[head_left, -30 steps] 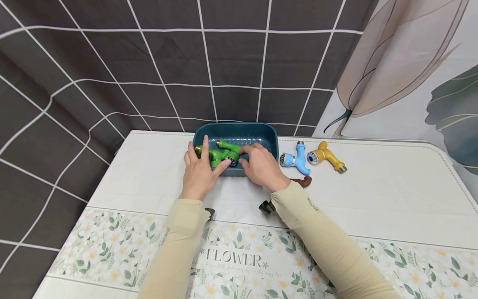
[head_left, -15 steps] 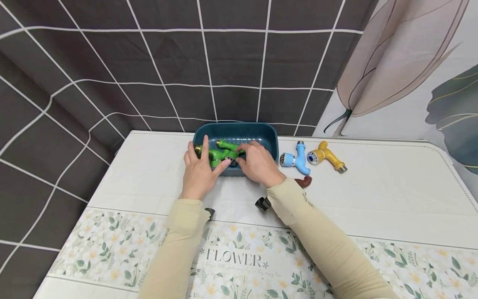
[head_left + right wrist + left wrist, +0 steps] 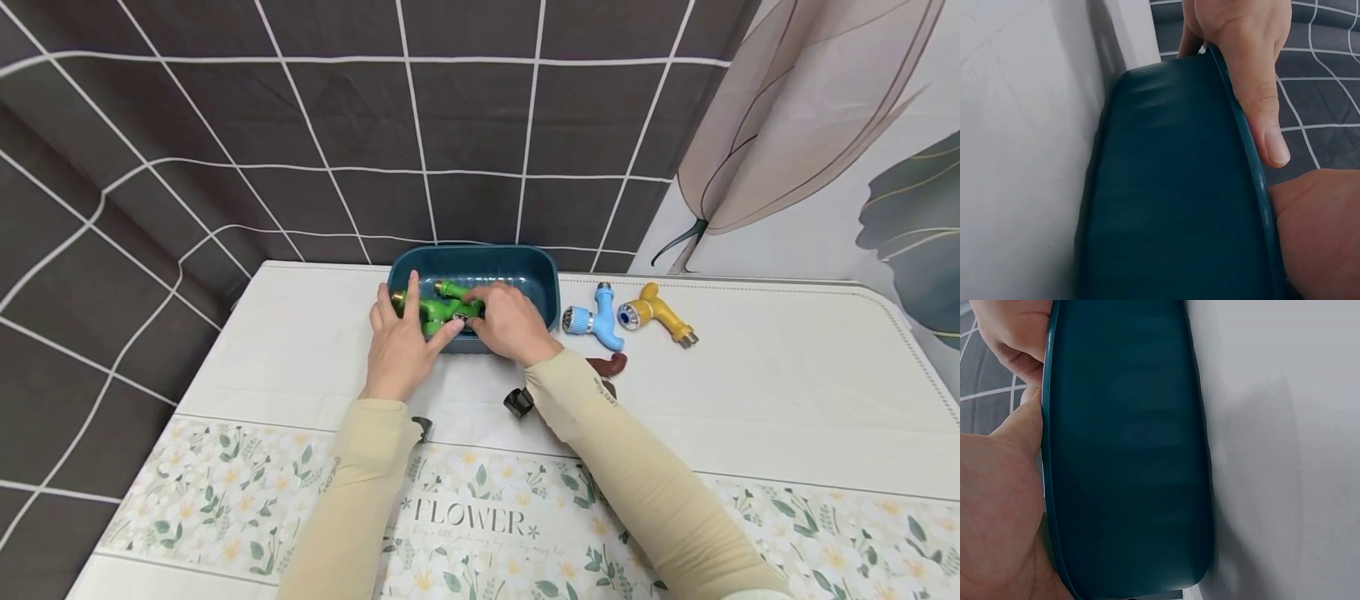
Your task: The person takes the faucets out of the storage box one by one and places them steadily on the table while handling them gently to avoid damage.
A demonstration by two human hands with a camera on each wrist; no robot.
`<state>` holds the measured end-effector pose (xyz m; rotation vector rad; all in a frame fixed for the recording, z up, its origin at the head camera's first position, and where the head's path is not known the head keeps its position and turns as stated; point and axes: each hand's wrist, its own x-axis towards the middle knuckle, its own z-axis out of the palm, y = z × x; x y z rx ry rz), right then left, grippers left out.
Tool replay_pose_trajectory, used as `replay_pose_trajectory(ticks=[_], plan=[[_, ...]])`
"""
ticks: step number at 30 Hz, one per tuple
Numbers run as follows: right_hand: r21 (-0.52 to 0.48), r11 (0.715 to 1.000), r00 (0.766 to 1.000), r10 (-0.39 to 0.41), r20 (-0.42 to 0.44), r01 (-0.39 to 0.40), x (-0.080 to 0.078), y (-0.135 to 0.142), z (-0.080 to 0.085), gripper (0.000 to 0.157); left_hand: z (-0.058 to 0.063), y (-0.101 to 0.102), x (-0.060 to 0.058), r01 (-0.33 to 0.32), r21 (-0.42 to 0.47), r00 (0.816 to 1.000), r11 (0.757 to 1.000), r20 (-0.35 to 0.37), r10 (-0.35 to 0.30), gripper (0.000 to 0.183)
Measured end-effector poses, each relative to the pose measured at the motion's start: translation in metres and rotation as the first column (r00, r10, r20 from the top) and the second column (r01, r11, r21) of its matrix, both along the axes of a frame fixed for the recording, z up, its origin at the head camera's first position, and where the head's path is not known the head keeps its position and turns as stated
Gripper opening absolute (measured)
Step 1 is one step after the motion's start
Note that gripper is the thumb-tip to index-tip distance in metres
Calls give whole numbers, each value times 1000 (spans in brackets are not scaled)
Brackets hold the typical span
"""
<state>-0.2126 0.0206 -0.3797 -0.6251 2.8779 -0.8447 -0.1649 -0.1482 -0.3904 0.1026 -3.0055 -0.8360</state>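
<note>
Two green faucets (image 3: 432, 308) with brass threaded ends lie side by side in a dark teal basin (image 3: 547, 275), partly covered by both hands. My left hand (image 3: 401, 346) spreads its nearly straight fingers over the basin's left end and the nearer faucet, thumb tip at a round metal-trimmed knob. Right of it, my right hand (image 3: 516, 325) reaches over the front rim, its fingers curled on the right part of the farther green faucet (image 3: 453, 289). Seen from the left wrist, the left thumb (image 3: 1021, 422) lies along the rim. Most fingertips are hidden.
Right of the basin lie a light blue faucet (image 3: 600, 321) and a yellow faucet (image 3: 658, 315). A brown faucet (image 3: 613, 364) is partly behind the right sleeve. Dark grid-patterned cloth (image 3: 480, 117) hangs behind the basin. A flower-printed white cloth (image 3: 247, 492) covers the table.
My right hand has slid left along the basin toward the left thumb, and more of the brown faucet shows behind the sleeve. My left hand stays in place.
</note>
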Motion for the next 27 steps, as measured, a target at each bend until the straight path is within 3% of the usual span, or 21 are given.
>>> replay_pose_trajectory(ticks=[13,27], plan=[[-25,989,988,149,30,-149,-6,4,-5,34,0,0,0,1,4,1000,1000,-9,-1,97],[35,987,986,157,50,-159,-7,5,-4,30,0,0,0,10,0,1000,1000,-12,-10,97]])
